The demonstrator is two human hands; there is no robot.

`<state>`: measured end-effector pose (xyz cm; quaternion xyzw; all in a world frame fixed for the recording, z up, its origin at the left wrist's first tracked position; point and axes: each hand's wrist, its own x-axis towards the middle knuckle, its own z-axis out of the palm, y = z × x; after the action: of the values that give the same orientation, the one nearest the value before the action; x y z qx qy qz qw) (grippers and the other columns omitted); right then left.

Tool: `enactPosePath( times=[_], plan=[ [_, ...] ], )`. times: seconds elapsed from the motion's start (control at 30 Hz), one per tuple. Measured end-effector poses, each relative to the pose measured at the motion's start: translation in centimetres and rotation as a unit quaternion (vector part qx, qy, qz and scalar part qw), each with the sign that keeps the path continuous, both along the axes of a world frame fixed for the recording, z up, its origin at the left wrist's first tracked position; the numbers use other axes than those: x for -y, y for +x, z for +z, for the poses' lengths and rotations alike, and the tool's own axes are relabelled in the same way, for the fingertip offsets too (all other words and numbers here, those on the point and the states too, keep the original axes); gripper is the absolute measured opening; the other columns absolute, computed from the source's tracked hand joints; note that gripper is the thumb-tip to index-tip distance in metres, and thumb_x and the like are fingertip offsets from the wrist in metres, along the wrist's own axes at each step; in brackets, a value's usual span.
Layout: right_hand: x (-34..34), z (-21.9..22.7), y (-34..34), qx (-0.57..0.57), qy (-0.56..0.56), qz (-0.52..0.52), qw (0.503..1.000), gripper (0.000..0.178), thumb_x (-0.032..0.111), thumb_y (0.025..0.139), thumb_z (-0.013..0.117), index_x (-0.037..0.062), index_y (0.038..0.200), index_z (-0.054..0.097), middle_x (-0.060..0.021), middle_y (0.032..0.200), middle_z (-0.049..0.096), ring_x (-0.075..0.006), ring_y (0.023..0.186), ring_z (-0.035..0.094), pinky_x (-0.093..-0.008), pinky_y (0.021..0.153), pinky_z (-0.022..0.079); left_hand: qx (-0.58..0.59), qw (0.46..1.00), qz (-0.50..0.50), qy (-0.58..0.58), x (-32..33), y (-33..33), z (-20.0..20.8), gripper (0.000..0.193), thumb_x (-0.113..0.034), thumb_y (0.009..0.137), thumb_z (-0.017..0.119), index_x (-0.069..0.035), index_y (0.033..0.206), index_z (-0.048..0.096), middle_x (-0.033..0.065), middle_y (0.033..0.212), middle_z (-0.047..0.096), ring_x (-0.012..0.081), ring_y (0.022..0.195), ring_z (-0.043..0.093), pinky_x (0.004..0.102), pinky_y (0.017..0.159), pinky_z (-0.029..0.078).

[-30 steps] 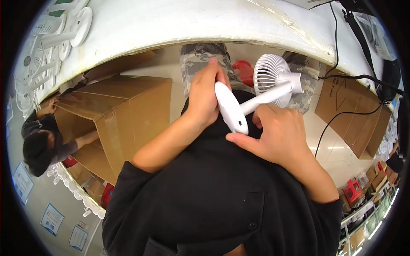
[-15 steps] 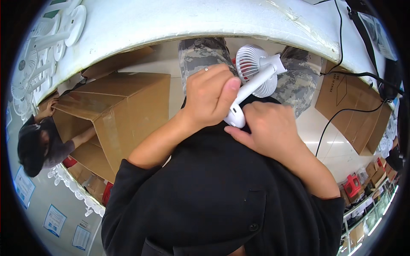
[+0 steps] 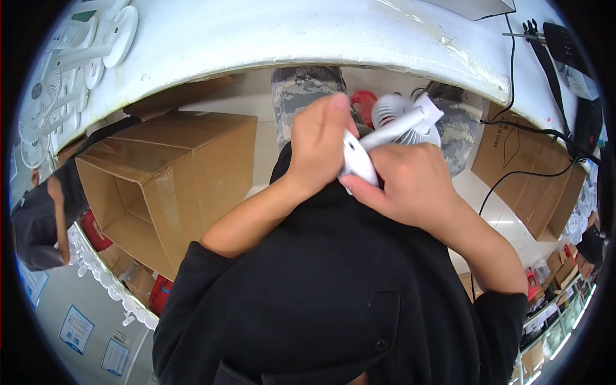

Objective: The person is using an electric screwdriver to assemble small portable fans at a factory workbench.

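Note:
Over my lap I hold a small white fan (image 3: pixel 394 128), its caged head away from me and its rounded base toward my body. My left hand (image 3: pixel 319 144) is closed against the left side of the base, thumb raised; its fingertips are hidden. From the right, my right hand (image 3: pixel 414 183) grips the base, with the thumb along its near edge. Part of the fan's cage is behind the stem and my right hand.
A white-topped table (image 3: pixel 256 38) curves across in front, with several white fans (image 3: pixel 96 48) at its left. An open cardboard box (image 3: pixel 199 173) stands left; another box (image 3: pixel 523 167) and black cables (image 3: pixel 545 131) are right. Another person (image 3: pixel 48 218) is at far left.
The fan has tilted, its head swinging right and its base turning toward me. My left hand has turned thumb-up. The person at left has withdrawn an arm from the box and moved back.

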<state>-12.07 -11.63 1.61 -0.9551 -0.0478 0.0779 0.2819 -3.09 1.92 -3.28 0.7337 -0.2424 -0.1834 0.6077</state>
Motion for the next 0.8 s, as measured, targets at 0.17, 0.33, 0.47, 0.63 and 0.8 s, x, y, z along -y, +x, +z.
enactPosePath(
  times=[0.17,0.33,0.47,0.63,0.8],
  plan=[
    [0.1,-0.4,-0.2,-0.054,-0.006,-0.044,0.998,0.044,0.043,0.083,0.062,0.0008,0.072,0.061,-0.0107,0.064,0.061,-0.0304,0.047,0.056,-0.0378,0.046,0.045,-0.511,0.81,0.254,-0.135,-0.1,0.1,-3.3,0.04,-0.016,0.097,0.041,-0.003,0.062,0.055,0.0049,0.065,0.051,0.0153,0.059,0.041,0.0281,0.058,0.037],
    [-0.6,-1.6,-0.2,-0.089,-0.045,-0.052,0.994,0.046,0.047,0.081,0.063,0.001,0.075,0.061,-0.0121,0.066,0.062,-0.0311,0.05,0.058,-0.0382,0.049,0.047,0.046,0.991,0.116,-0.053,0.0,1.2,-2.2,0.041,-0.022,0.099,0.04,-0.005,0.065,0.055,0.0049,0.065,0.053,0.0151,0.061,0.045,0.0277,0.059,0.039],
    [-0.1,-1.1,0.0,-0.067,0.073,-0.051,0.994,0.046,0.047,0.081,0.063,0.002,0.074,0.061,-0.0128,0.067,0.062,-0.0309,0.051,0.058,-0.0386,0.05,0.047,0.106,0.992,-0.074,-0.008,-0.6,1.8,-1.9,0.041,-0.026,0.101,0.038,-0.006,0.07,0.057,0.0051,0.065,0.055,0.0163,0.063,0.048,0.028,0.06,0.041],
    [-0.9,-1.3,-0.8,-0.072,0.031,-0.059,0.995,0.042,0.044,0.083,0.062,0.0027,0.074,0.061,-0.0124,0.066,0.062,-0.0303,0.052,0.059,-0.0379,0.049,0.047,-0.406,0.9,0.094,-0.129,-2.3,1.4,-4.1,0.043,-0.025,0.101,0.037,-0.007,0.068,0.057,0.0068,0.066,0.056,0.0178,0.064,0.05,0.0277,0.061,0.041],
    [-2.5,-1.8,-0.3,-0.059,-0.071,-0.061,0.994,0.042,0.043,0.084,0.062,0.0025,0.072,0.061,-0.011,0.063,0.061,-0.0288,0.049,0.058,-0.0366,0.047,0.046,-0.35,0.923,0.161,-0.018,-1.2,0.7,-3.4,0.046,-0.025,0.101,0.034,-0.005,0.067,0.057,0.008,0.063,0.054,0.017,0.059,0.047,0.0259,0.059,0.039]
  ],
)
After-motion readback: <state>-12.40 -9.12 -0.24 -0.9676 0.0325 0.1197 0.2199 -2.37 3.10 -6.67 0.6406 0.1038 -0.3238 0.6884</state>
